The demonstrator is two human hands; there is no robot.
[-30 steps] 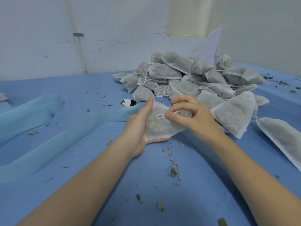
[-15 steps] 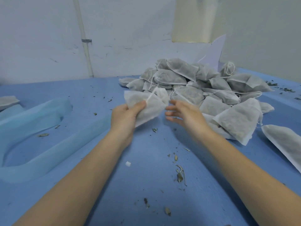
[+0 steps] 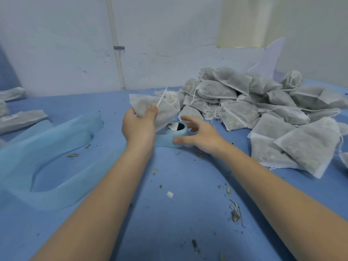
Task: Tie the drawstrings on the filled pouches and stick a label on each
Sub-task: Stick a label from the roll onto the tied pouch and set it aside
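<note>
The left hand is gripping a pouch; the right hand, fingers spread and empty, is reaching over the label roll, which risks rolling away if knocked.

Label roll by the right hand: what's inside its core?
The label roll core shows a black-and-white patch, too blurred to identify. The held pouch covers its left edge.

Blue table bears pouch pile (leaf crumbs scattered).
</note>
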